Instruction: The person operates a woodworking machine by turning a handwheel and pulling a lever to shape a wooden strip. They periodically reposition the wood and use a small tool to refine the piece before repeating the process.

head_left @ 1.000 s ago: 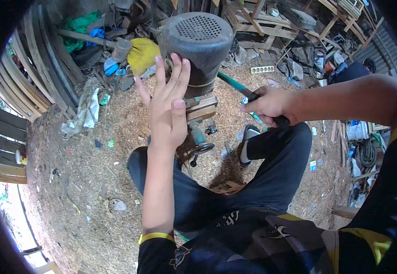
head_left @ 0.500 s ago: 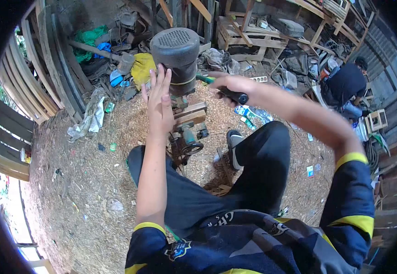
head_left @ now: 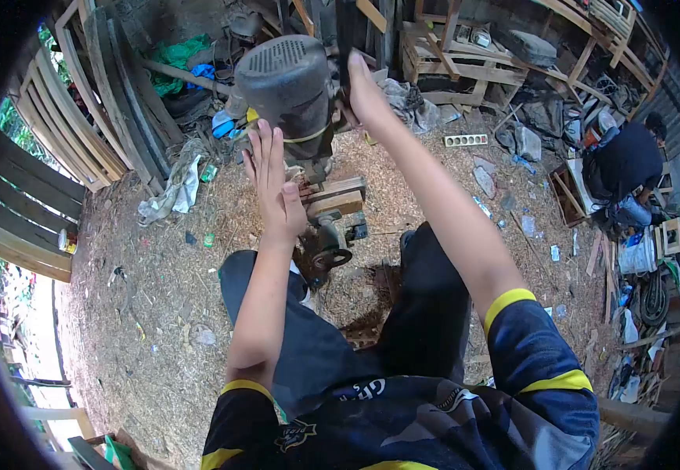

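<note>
daylight pours in well to the left of the left hand (head_left: 275, 192), burning out to white below the wooden slats (head_left: 27, 223). the chip-strewn floor (head_left: 175, 352) is moderately bright, shadowed between the legs (head_left: 427, 305); beyond both hands it is dimmer. fisheye distortion bows the slats outward; black vignetting rings everything.
</note>
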Demonstrator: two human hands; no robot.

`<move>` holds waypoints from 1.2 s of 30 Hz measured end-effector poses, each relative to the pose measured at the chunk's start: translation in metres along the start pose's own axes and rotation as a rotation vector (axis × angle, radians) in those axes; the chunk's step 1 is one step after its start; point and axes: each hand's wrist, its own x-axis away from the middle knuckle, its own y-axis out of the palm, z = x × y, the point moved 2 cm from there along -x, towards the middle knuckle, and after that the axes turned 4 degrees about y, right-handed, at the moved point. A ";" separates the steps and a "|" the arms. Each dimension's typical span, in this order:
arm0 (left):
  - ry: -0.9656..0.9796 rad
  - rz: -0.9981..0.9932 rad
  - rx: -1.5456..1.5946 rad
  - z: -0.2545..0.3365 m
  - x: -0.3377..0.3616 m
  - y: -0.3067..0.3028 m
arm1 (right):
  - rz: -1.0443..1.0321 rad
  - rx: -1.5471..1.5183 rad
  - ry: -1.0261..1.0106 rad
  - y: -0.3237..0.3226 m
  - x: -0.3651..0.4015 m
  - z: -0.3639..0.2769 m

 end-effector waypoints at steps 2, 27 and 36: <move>-0.006 -0.050 -0.052 -0.003 0.000 0.000 | -0.059 0.008 0.107 -0.002 -0.025 -0.007; -1.053 -0.793 -0.542 -0.034 0.331 0.077 | -0.176 0.047 0.387 -0.008 0.127 0.069; -1.092 -0.893 -0.566 -0.052 0.325 0.086 | -0.165 -0.021 0.436 0.000 0.111 0.081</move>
